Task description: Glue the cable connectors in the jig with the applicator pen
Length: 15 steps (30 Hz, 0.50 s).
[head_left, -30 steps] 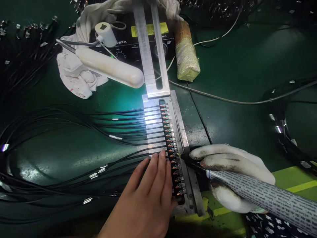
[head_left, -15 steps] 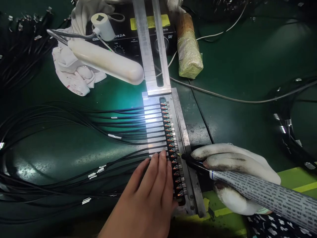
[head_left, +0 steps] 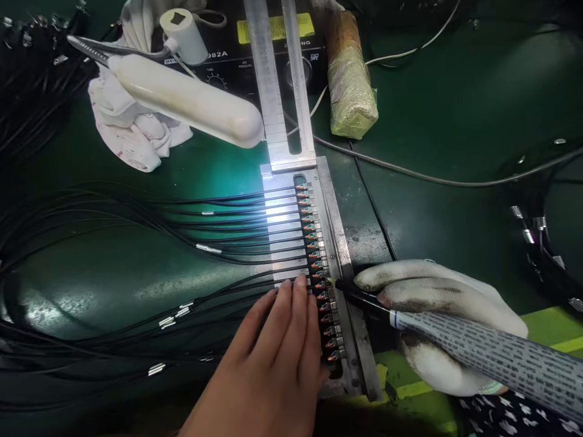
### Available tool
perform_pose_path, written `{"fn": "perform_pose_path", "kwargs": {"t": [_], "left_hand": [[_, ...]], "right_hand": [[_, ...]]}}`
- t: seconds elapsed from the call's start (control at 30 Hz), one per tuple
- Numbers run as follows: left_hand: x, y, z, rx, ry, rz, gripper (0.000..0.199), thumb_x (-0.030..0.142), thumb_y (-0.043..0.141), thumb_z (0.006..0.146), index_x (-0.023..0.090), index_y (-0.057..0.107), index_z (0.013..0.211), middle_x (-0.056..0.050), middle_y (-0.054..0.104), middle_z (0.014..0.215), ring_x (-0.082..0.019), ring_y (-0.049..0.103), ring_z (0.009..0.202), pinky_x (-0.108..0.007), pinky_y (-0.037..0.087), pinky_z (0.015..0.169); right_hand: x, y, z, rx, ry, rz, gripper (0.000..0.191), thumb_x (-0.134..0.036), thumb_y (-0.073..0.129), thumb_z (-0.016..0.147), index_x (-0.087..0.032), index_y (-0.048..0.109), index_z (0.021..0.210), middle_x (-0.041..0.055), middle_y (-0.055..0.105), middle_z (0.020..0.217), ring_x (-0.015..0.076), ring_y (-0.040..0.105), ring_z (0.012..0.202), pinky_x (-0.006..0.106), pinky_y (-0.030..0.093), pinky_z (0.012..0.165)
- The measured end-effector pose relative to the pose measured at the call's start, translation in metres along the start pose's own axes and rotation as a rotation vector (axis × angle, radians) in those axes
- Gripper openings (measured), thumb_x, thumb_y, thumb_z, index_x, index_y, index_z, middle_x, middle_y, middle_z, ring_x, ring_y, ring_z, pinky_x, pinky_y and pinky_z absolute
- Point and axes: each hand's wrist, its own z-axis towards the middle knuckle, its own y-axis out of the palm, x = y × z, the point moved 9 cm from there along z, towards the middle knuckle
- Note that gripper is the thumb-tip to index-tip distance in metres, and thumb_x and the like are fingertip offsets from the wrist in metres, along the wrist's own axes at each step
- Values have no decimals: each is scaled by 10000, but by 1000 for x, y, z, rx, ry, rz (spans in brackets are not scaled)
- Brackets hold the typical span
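My left hand (head_left: 282, 358) is bare and lies flat, fingers stretched out, over black cables (head_left: 243, 258) on a metal fixture (head_left: 285, 233). A row of small connectors (head_left: 316, 246) with orange and green wires runs down the fixture's slot. My right hand (head_left: 437, 291), in a white glove with dark-stained fingertips, is closed round a pen-shaped tool (head_left: 460, 340). It has a grey barrel with printed marks and a black tapered front. Its fine yellowish tip is at the connectors, just right of my left fingertips; whether it touches one I cannot tell.
A white lamp (head_left: 186, 100) lights the fixture from above left. Behind stand a metal upright (head_left: 268, 91), a black control box (head_left: 232, 64) and a film-wrapped block (head_left: 350, 91). White cloth (head_left: 136, 133) lies left, and more cables (head_left: 542, 237) lie at right.
The view has shifted slightly. My right hand and the tool are a little farther right, the tip still at the same part of the row. My left hand stays on the cables.
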Motion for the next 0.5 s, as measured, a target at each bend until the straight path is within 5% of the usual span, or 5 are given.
{"fn": "perform_pose_path", "kwargs": {"t": [0.5], "left_hand": [[-2,0,-1,-8,-8,-20,475,361,394,1004,7,529,1291,-189,556,1371,-327,476,1315,-444,323,1086]], "right_hand": [[3,0,0,-8,11,16,183,-230,687,798,-150,655,960,101,723,978,235,710,926,334,625,795]]}}
